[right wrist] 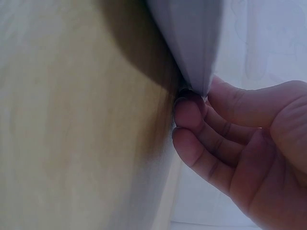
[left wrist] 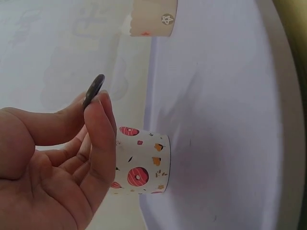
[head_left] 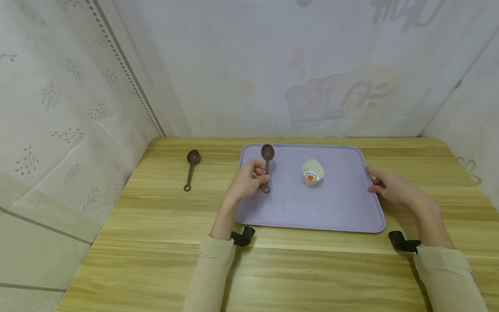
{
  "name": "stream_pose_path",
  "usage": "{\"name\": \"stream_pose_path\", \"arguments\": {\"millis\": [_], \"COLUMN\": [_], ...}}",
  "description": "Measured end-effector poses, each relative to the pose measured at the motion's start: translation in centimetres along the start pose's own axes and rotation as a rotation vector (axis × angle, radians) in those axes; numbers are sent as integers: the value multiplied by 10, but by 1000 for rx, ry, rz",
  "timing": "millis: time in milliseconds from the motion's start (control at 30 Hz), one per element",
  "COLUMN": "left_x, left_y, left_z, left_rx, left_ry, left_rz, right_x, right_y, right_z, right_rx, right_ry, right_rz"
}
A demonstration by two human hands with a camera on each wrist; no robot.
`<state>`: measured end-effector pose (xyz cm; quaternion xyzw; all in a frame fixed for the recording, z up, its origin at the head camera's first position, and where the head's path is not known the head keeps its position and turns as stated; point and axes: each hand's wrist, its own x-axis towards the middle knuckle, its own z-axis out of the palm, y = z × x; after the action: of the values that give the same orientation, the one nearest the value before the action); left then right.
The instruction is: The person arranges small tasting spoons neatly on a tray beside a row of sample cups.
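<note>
Beige rolled sleeves (head_left: 212, 275) nearest cam, L + R, at bottom of head view; black angular wrist mounts (head_left: 243, 237) just past the cuffs. L hand (head_left: 247, 178): thumb + fingers together, clamped on handle of dark brown, round-bowled measuring spoon (head_left: 267, 152). Spoon is over L end of lilac, rounded-corner rectangular tray (head_left: 331, 208), held clear of the surface, bowl pointing away from person, ring end toward person. R hand (head_left: 393, 188): thumb + fingers pinch tray's R edge.

Small pale paper cup (head_left: 312, 173) sits on tray, approx mid, R of the held spoon; white item w/ orange centre (head_left: 310, 177) inside, can't tell what. L wrist view has 2 cups on tray: white paper cup w/ pink donut print (left wrist: 139, 163) just beyond L hand, beige paper cup w/ star print (left wrist: 153, 19) further off. Can't tell which matches head view.

2nd dark brown spoon (head_left: 192, 157) lies on light wood-grain table (head_left: 156, 242), L of tray, not touching it. White printed sheet (head_left: 234, 78) behind table.
</note>
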<state>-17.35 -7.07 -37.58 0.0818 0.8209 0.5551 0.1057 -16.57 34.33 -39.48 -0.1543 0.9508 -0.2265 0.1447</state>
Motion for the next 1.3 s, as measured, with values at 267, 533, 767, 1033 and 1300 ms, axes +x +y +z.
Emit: {"name": "stream_pose_path", "arguments": {"millis": [267, 533, 767, 1033, 1300], "left_x": [-1, 1, 2, 2, 2], "left_y": [2, 5, 5, 5, 5], "left_z": [2, 7, 11, 16, 18], "left_rx": [-13, -29, -15, -27, -30], "left_ry": [5, -1, -8, -19, -20], "left_rz": [-23, -16, -1, 10, -2], "right_x": [0, -1, 0, 0, 0], "right_y": [0, 1, 2, 1, 0], "right_z": [0, 0, 1, 1, 0], "right_rx": [9, 16, 15, 16, 19], "right_ry": [-2, -3, -4, -4, -7], "right_rz": [6, 3, 11, 18, 13]}}
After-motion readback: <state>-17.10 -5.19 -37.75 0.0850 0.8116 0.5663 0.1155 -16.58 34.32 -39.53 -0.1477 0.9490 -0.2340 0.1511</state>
